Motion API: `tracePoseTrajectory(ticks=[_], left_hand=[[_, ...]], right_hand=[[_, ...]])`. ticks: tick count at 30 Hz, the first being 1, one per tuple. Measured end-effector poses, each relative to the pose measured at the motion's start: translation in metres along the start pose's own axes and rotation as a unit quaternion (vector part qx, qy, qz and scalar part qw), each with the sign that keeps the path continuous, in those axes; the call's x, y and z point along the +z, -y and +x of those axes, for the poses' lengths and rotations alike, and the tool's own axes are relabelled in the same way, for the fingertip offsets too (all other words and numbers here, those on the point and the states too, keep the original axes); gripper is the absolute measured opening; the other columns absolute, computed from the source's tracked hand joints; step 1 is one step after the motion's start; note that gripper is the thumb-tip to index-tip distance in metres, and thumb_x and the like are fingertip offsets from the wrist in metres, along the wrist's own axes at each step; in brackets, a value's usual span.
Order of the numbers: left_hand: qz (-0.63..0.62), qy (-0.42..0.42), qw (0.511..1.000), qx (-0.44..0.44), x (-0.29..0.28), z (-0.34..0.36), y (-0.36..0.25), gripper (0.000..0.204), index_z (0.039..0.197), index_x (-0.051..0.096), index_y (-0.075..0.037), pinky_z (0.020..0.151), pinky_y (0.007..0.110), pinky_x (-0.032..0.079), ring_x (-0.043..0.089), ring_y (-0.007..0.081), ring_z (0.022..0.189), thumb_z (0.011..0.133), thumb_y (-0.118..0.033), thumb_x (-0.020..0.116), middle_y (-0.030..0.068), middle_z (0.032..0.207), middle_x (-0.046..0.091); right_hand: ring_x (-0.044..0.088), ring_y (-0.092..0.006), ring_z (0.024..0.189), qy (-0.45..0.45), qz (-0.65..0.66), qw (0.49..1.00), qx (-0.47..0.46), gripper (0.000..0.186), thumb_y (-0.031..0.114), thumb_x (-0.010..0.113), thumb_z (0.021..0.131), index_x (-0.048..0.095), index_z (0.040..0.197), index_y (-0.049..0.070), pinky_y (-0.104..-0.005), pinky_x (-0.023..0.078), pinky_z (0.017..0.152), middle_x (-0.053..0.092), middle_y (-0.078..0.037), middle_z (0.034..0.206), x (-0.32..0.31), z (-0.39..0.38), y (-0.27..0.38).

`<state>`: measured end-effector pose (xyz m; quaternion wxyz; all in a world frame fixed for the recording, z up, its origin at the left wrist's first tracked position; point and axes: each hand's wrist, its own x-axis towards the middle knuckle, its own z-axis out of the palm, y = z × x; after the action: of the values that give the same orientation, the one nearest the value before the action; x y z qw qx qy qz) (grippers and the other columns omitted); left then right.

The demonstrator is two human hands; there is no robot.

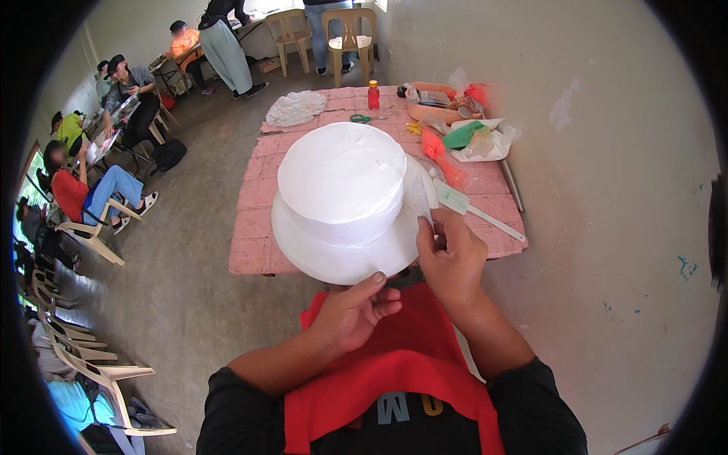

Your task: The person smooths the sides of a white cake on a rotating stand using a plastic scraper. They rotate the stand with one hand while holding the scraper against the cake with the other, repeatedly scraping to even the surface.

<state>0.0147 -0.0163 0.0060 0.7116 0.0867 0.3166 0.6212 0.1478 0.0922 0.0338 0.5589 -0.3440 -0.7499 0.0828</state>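
Note:
A round cake (341, 173) coated in smooth white icing stands on a wider round white board (326, 262) at the near edge of the table. My right hand (453, 254) is closed in a pinch on a flat, pale scraper (418, 196), held upright by the right side of the cake. Whether its edge touches the icing is hard to see. At the board's near rim, my left hand (355, 309) has its thumb against the edge, with its fingers loosely bent and apart from the thumb. A white-handled spatula (485, 216) lies right of the board.
The pink table (254, 227) holds a crumpled white cloth (296, 108), green-handled scissors (362, 118) and a small red bottle (373, 95). Piping bags (440, 155) and an orange basin (425, 111) fill its far right. A wall (607, 227) rises at right. Several people sit at left.

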Motion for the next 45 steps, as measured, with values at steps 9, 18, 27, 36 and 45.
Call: tracePoseTrajectory(ticks=[9,18,27,36,45], left_hand=[[0.016,0.028,0.999,-0.018,0.002,0.007,0.005,0.022,0.112,0.056,-0.008,0.076,0.034,0.054,0.062,0.0167,0.086,0.092,-0.015,0.059,0.0045,0.105,0.063],[0.054,0.044,0.992,-0.105,-0.012,-0.002,-0.005,0.036,0.124,0.048,-0.007,0.083,0.044,0.053,0.062,0.0237,0.092,0.092,-0.022,0.057,0.0113,0.119,0.057],[0.291,-0.111,0.949,0.034,-0.037,-0.036,-0.075,0.064,0.131,0.037,-0.004,0.070,0.042,0.057,0.064,0.0277,0.088,0.081,-0.029,0.067,0.0163,0.123,0.052],[0.482,-0.193,0.798,0.306,-0.027,-0.026,-0.086,0.074,0.140,0.029,0.001,0.100,0.047,0.039,0.042,0.0336,0.124,0.081,-0.023,0.066,0.0232,0.138,0.036],[0.648,-0.206,0.627,0.381,-0.035,-0.009,-0.076,0.068,0.136,0.036,0.006,0.106,0.047,0.031,0.028,0.0446,0.134,0.081,-0.021,0.065,0.0339,0.144,0.023]], right_hand=[[0.058,-0.0247,0.051,0.000,-0.036,0.999,-0.033,0.017,0.000,0.070,0.074,0.061,0.089,0.002,-0.0347,0.046,0.047,0.059,-0.010,0.062,-0.004,-0.001,0.006],[0.060,-0.0179,0.050,-0.002,0.012,0.997,0.079,0.017,0.003,0.072,0.075,0.061,0.088,0.002,-0.0289,0.046,0.047,0.062,-0.010,0.064,-0.013,0.014,0.005],[0.059,-0.0215,0.050,0.103,-0.041,0.989,0.101,0.015,0.004,0.069,0.075,0.061,0.087,0.001,-0.0321,0.046,0.050,0.060,-0.012,0.060,-0.021,0.066,-0.010],[0.064,-0.0307,0.061,0.129,-0.060,0.986,0.087,0.030,0.005,0.068,0.073,0.065,0.103,0.002,-0.0376,0.050,0.058,0.064,-0.018,0.071,-0.015,0.069,-0.004],[0.064,-0.0342,0.067,0.123,-0.098,0.986,0.049,0.030,0.005,0.065,0.074,0.066,0.104,0.001,-0.0404,0.050,0.061,0.065,-0.020,0.077,-0.017,0.068,0.005]])
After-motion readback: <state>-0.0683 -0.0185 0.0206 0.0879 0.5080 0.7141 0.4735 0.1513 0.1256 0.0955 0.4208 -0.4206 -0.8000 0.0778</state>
